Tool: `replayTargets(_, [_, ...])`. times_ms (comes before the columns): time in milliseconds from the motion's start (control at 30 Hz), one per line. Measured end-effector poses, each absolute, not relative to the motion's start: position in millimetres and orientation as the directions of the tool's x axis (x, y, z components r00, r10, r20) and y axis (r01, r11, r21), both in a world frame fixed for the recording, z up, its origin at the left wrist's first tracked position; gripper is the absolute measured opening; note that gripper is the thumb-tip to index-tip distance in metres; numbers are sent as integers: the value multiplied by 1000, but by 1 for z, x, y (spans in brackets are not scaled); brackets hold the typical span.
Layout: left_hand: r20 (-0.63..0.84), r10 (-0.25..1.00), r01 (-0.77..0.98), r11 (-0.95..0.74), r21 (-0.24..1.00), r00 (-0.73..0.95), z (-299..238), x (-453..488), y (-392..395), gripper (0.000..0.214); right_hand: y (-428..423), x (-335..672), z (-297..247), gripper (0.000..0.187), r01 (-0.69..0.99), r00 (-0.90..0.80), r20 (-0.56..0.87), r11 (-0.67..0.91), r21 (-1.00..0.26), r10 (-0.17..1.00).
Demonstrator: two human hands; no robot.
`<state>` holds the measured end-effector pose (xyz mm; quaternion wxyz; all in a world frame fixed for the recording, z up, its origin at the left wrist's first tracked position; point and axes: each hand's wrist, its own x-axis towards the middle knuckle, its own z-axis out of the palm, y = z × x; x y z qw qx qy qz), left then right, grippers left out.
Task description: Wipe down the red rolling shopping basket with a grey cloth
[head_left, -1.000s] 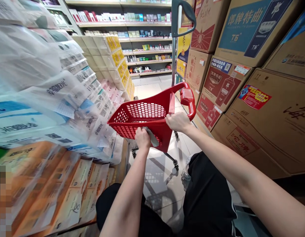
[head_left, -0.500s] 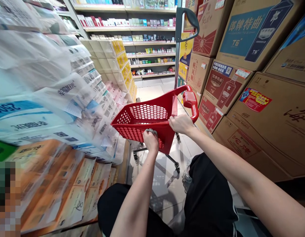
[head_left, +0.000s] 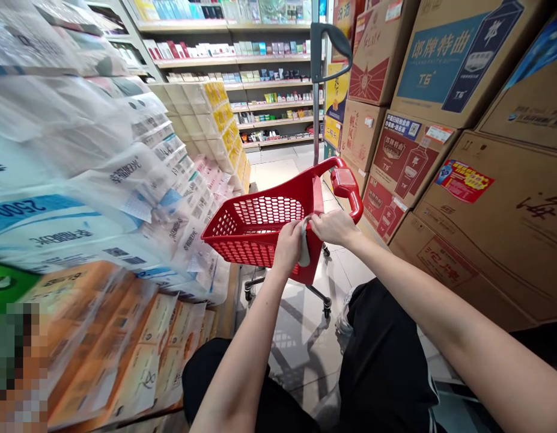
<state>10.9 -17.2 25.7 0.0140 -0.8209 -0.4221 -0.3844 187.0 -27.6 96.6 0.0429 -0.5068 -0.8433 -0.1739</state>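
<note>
A red plastic shopping cart (head_left: 260, 245) with perforated sides stands on dark wheeled legs in front of my knees. Pinched in my left hand (head_left: 288, 245) is a pale grey cloth (head_left: 304, 248), which hangs against the near side of the basket just below the rim. My right hand (head_left: 333, 227) is closed on the rim at the handle end, right beside the cloth. Its fingertips meet the cloth's upper edge; whether they also hold it I cannot tell. The cart's red handle (head_left: 346, 181) rises behind my right hand.
Plastic-wrapped tissue packs (head_left: 125, 174) are piled high on the left, above orange packs (head_left: 138, 355). Cardboard cartons (head_left: 422, 162) form a wall on the right. A metal pole with a grey loop handle (head_left: 316, 54) stands behind the cart. Stocked shelves (head_left: 242, 57) line the back.
My left hand has moved up and right along the basket side with the cloth, coming next to my right hand. More of the cloth shows now. My right hand stays at the rim.
</note>
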Motion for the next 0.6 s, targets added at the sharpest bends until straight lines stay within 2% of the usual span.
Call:
replayTargets(67, [596, 659, 703, -680, 211, 458, 29, 12, -10, 34, -27, 187, 97, 44, 860, -499, 244, 440, 258, 832])
replayTargets(200, [559, 657, 762, -644, 67, 507, 21, -1, 0, 30, -25, 188, 97, 44, 857, -506, 240, 452, 245, 829])
replayTargets(333, [527, 751, 875, -484, 30, 398, 3, -50, 15, 24, -24, 191, 95, 44, 862, -499, 245, 445, 242, 832])
replayTargets(433, [459, 806, 916, -397, -51, 374, -6, -84, 26, 22, -23, 194, 94, 44, 862, -497, 247, 440, 251, 832])
replayTargets(500, [429, 817, 916, -395, -73, 386, -5, -90, 28, 22, -22, 195, 94, 44, 867, -486, 236, 431, 250, 841])
replayTargets(600, [416, 787, 873, -487, -35, 456, 2, -67, 23, 21, -21, 195, 95, 47, 875, -468, 216, 416, 247, 857])
